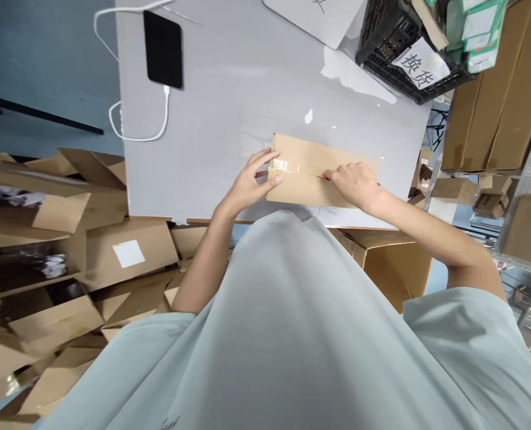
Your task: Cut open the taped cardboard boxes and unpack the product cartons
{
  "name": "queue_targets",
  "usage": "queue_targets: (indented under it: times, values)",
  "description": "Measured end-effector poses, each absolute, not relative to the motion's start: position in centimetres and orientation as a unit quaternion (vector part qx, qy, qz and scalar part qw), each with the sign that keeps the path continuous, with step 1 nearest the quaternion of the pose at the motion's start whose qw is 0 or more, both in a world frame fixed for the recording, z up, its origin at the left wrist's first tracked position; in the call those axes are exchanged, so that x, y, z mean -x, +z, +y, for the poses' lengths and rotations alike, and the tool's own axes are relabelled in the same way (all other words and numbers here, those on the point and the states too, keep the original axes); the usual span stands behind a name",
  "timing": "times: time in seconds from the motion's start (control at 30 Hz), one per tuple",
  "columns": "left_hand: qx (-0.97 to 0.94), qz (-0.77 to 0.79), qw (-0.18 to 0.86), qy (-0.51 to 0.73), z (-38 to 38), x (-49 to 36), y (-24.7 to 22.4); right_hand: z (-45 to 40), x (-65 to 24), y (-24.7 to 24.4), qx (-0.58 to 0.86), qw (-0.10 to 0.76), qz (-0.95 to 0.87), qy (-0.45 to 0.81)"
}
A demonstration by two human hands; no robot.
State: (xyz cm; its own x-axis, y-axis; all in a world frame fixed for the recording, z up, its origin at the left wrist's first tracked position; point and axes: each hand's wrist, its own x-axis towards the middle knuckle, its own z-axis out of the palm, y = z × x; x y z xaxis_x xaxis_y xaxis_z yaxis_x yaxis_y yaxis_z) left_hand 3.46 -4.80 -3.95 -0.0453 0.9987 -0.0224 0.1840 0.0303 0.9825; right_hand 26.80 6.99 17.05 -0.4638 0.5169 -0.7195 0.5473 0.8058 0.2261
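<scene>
A long, flat cardboard box (307,156) lies on the grey table near its front edge, with shiny clear tape across its left part and a seam along its middle. At the box's left end is my left hand (250,181), thumb and fingers apart, their tips pressed on the top as they hold it. My right hand (356,184) is closed over the right half of the box, gripping a box cutter (325,176). Only the cutter's red tip shows at the seam; the fingers hide most of it.
A phone (163,51) on a white cable (164,113) lies at the table's back left. At the back right stands a black crate (384,51) with green-and-white packs. Opened cartons (126,251) pile up at left; an open carton (388,263) sits below the table's front edge.
</scene>
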Motion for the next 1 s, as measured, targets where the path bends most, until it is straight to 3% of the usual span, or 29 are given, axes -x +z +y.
queue_targets:
  times: [0.23, 0.4, 0.53, 0.67, 0.77, 0.87, 1.0]
  values:
    - [-0.475, 0.612, 0.463, 0.431, -4.3, -3.7, -3.6, 9.6, -41.2, 16.9, -0.405, 0.406, 0.819, -0.032]
    - [-0.412, 0.644, 0.478, 0.433, -4.6, -3.3, -3.2, 12.2, -53.4, 13.8, -0.47, 0.296, 0.831, -0.042]
    - [-0.35, 0.69, 0.432, 0.464, -6.2, -0.9, -3.3, 13.5, -59.5, 7.2, -0.567, 0.148, 0.786, -0.198]
    - [-0.346, 0.74, 0.332, 0.472, -7.5, 2.7, -3.9, 11.5, -55.8, -1.5, -0.67, -0.1, 0.581, -0.45]
    - [-0.347, 0.772, 0.299, 0.441, -7.6, 5.0, -4.3, 8.6, -49.1, -5.4, -0.659, -0.175, 0.483, -0.55]
    - [-0.347, 0.782, 0.291, 0.429, -7.1, 6.3, -4.6, 6.3, -43.8, -5.9, -0.62, -0.247, 0.39, -0.634]
    - [-0.361, 0.786, 0.292, 0.408, -6.3, 6.3, -5.7, 5.7, -41.7, -3.3, -0.609, -0.282, 0.387, -0.632]
